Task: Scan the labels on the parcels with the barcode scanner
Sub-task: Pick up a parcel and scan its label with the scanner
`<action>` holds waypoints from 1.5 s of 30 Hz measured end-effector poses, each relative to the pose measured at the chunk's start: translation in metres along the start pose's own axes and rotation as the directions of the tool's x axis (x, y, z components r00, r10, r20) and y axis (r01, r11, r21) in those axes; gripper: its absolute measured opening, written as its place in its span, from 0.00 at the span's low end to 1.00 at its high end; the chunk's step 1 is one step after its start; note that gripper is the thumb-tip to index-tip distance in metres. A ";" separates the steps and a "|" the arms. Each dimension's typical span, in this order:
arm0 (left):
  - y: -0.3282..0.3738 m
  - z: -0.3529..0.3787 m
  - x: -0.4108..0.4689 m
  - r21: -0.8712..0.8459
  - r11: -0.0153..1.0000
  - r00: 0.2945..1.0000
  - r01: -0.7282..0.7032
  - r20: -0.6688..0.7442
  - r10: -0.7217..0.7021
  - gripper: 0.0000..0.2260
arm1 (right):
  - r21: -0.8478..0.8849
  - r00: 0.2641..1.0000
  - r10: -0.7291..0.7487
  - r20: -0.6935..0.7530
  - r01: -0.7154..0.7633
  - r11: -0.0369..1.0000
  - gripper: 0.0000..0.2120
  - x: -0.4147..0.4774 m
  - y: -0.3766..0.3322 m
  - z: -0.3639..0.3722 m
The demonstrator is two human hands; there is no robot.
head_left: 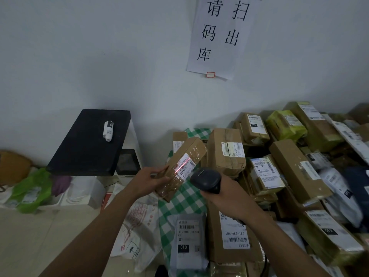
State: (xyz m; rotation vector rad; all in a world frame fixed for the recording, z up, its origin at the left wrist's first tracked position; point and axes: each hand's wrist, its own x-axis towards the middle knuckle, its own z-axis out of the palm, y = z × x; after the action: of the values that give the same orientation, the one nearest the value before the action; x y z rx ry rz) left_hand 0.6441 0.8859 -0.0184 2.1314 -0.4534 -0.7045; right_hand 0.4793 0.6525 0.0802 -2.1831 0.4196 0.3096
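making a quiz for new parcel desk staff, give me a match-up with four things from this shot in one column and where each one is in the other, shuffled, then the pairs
Things
1. barcode scanner
2. long cardboard parcel
3. small white tube
4. paper sign

Places
a. lying on the black top
b. held in the left hand, red scan line on its label
c. stuck on the wall
d. gripped in the right hand

Pairs: 1-d, 2-b, 3-a, 4-c
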 end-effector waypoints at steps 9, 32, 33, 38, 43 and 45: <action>0.001 0.002 -0.013 -0.081 0.996 0.998 0.047 0.040 -0.044 0.14 | -0.010 1.000 -0.011 -0.004 0.011 1.000 0.18 0.001 0.006 -0.001; -0.060 0.096 0.017 -0.391 0.865 0.946 0.315 0.054 -0.320 0.23 | 0.015 0.996 0.084 0.030 -0.084 0.996 0.26 0.022 0.038 0.016; -0.058 0.098 0.021 -0.403 0.864 0.950 0.301 0.049 -0.308 0.23 | 0.010 0.995 0.089 0.034 -0.090 0.996 0.26 0.023 0.040 0.015; -0.055 0.110 0.036 -0.438 0.865 0.961 0.245 -0.008 -0.276 0.22 | -0.029 0.992 0.120 0.049 -0.119 0.992 0.22 0.028 0.049 0.015; -0.058 0.122 0.048 -0.348 0.866 0.919 0.359 -0.027 -0.392 0.23 | -0.045 0.988 0.141 0.056 -0.139 0.989 0.21 0.029 0.060 0.015; -0.058 0.123 0.051 -0.335 0.873 0.915 0.354 -0.070 -0.397 0.22 | -0.052 0.988 0.146 0.054 -0.143 0.988 0.23 0.027 0.063 0.014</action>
State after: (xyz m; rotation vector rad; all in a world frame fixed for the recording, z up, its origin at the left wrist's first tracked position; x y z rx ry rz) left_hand 0.6117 0.8193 -0.1437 1.9574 0.1547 -0.7803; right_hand 0.4777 0.6227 0.0167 -2.1887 0.5446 0.4659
